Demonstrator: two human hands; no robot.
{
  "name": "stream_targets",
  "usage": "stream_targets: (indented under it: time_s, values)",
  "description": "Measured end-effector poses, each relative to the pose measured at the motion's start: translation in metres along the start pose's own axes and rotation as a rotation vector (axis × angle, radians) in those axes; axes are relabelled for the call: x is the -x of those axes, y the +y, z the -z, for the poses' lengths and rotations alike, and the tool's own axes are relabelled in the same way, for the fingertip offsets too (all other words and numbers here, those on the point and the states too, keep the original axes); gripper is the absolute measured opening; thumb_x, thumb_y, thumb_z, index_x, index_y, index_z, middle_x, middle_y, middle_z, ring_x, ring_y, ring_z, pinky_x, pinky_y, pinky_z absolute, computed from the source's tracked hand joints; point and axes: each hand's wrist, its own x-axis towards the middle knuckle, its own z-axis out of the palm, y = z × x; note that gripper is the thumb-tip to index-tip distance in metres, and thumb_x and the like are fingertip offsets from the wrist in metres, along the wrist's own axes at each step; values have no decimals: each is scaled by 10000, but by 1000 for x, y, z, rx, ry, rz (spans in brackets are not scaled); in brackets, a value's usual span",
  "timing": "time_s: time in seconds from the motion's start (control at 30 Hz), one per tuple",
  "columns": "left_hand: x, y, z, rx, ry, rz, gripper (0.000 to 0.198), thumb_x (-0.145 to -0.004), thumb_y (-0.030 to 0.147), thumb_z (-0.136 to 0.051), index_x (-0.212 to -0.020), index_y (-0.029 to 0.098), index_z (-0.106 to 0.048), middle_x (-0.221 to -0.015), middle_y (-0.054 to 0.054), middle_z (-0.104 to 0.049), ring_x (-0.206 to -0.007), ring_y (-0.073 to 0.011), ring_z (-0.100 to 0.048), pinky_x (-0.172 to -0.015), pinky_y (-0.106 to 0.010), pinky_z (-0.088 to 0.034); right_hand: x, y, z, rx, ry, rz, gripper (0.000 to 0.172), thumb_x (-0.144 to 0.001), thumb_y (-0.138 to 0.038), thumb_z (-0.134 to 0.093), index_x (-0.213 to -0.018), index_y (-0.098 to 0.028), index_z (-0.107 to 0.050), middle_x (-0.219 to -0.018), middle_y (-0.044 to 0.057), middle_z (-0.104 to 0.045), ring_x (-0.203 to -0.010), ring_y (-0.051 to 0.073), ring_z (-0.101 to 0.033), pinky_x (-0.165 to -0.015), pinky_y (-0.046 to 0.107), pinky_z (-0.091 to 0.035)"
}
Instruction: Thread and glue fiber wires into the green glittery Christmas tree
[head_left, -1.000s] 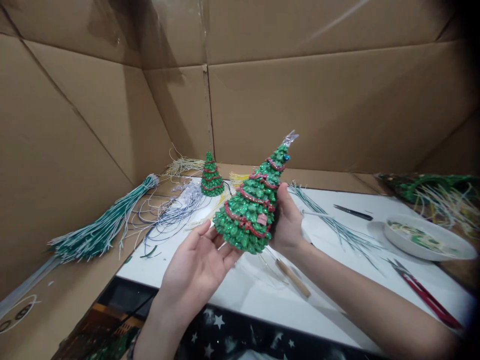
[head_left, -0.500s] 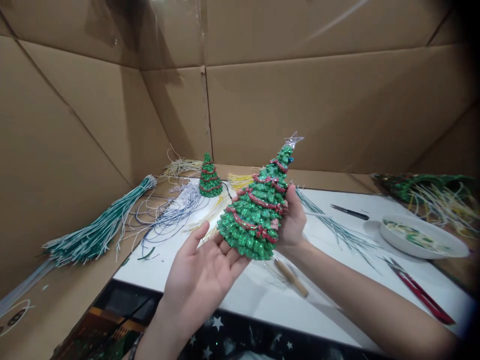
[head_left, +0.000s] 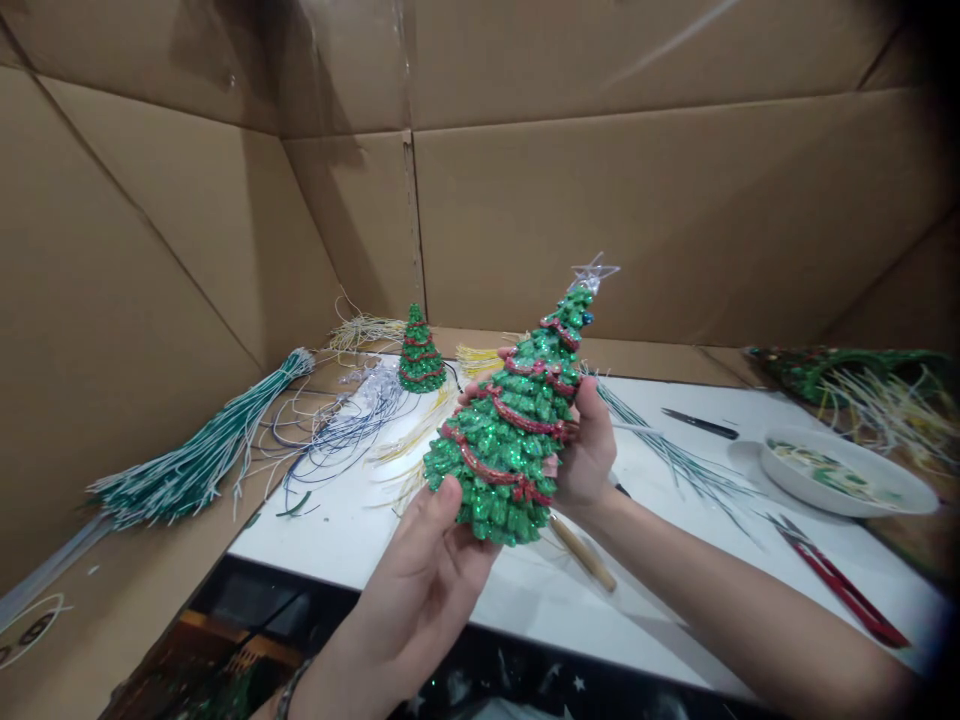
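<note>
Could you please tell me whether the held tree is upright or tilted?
Tilted: the tree leans, its star well to the right of its base.

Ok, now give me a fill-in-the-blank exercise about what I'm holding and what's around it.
1. The left hand and right hand hold the large tree, topped by a clear ____.
2. The bowl sits to the ____ of the large tree.
3. The scissors' bright color is ____.
Missing words: star; right; red.
</note>
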Motion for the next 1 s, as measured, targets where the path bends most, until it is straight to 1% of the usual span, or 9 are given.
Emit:
stream_targets:
  time_s: [0.07, 0.13, 0.33, 0.47, 0.6, 0.77, 0.87, 0.93, 1.0]
  values:
    - [-1, -1, 0, -38, -21, 0, 431, -935, 234, -553, -1364, 277, -537, -1139, -35, -733, -1114, -189, -655, -1054, -366, -463, 0, 0, 1, -16, 5, 24, 598, -779, -712, -451, -1183, -312, -636, -941, 29, -714, -617, 196, -614, -670, 439, -547]
    - [-1, -1, 1, -74, -24, -2, 433, -934, 261, -557, -1367, 267, -537, -1174, -52, -720, -1139, -204, -642, -1063, -386, -452, 0, 0, 1, -18, 17, 34, 593, -774, -707, -455, -1188, -321, -632, -950, 25, -712, -652, 209, -630, -686, 448, -544]
    - [0, 0, 5, -140, 30, 7, 458, -898, 309, -618, -1350, 303, -549, -1252, -31, -686, -1201, -219, -601, -1084, -399, -426, 1, -2, 0, 19, 43, 40, 610, -771, -713, -444, -1183, -306, -635, -952, 44, -711, -793, 252, -665, -738, 472, -534]
    - [-1, 0, 6, -145, 59, 20, 438, -904, 318, -604, -1337, 272, -562, -1275, -48, -673, -1218, -230, -587, -1079, -407, -427, 1, -3, 0, 34, 47, 40, 604, -766, -719, -456, -1164, -307, -644, -903, 43, -703, -842, 269, -671, -754, 479, -528]
    - [-3, 0, 8, -155, 76, 22, 428, -899, 341, -608, -1312, 232, -585, -1261, -64, -679, -1233, -241, -575, -1080, -404, -421, -1, -2, 0, -17, 52, 29, 571, -751, -704, -492, -1128, -307, -654, -868, 36, -705, -929, 294, -665, -789, 497, -526]
    - [-4, 0, 8, -180, 124, -18, 435, -883, 409, -625, -1288, 251, -605, -1268, -50, -679, -1229, -246, -579, -1077, -408, -425, 0, 0, 0, -66, 51, 45, 516, -716, -686, -555, -1051, -310, -668, -891, 31, -716, -999, 302, -653, -838, 500, -521]
    - [-5, -2, 8, -202, 147, -32, 474, -881, 456, -615, -1309, 253, -590, -1286, -56, -670, -1229, -252, -581, -1081, -418, -421, 1, -1, 0, -86, 45, 55, 489, -716, -667, -578, -1039, -311, -669, -884, 27, -717, -976, 298, -660, -825, 492, -525]
    - [-4, -3, 8, -215, 147, -33, 500, -877, 459, -620, -1330, 253, -573, -1295, -61, -665, -1231, -258, -581, -1087, -427, -413, 1, -1, 0, -110, 21, 61, 491, -701, -669, -597, -1021, -305, -674, -823, 22, -707, -881, 285, -674, -770, 476, -539]
    - [-4, -3, 9, -216, 125, -32, 497, -872, 449, -629, -1327, 254, -579, -1293, -58, -666, -1241, -260, -574, -1101, -425, -396, 0, -2, 0, -142, -12, 58, 480, -667, -668, -631, -963, -293, -684, -726, 9, -682, -747, 258, -668, -695, 448, -547]
